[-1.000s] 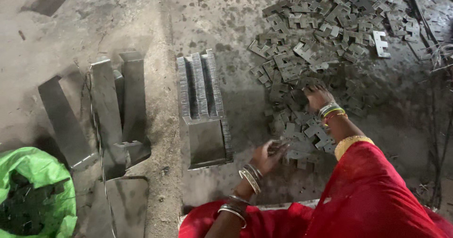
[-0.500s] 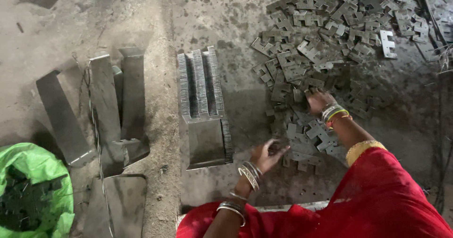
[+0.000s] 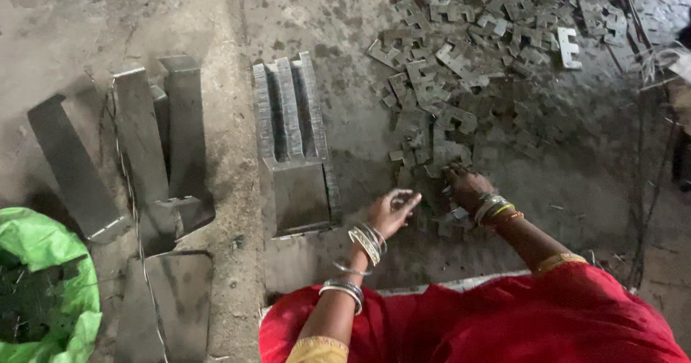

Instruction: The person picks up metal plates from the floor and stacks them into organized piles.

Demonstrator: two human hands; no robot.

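My right hand (image 3: 466, 185) reaches palm down into the near edge of a heap of small E-shaped metal plates (image 3: 475, 53) spread on the floor; its fingers curl on a plate there. My left hand (image 3: 392, 210) hovers just right of a long stacked block of such plates (image 3: 289, 111), fingers loosely curled around a thin plate. That block lies in a metal tray (image 3: 302, 201) whose near half is bare. Bangles ring both wrists and red cloth covers my lap.
Long metal channels (image 3: 155, 147) and a flat bar (image 3: 68, 165) lie on the dusty floor at left. A green sack (image 3: 43, 248) holding dark metal pieces sits at bottom left. Another metal sheet (image 3: 169, 302) lies near it. Wires run along the right edge.
My right hand has drawn back from farther in the heap to its near edge. My left hand has lifted slightly toward the stacked block.
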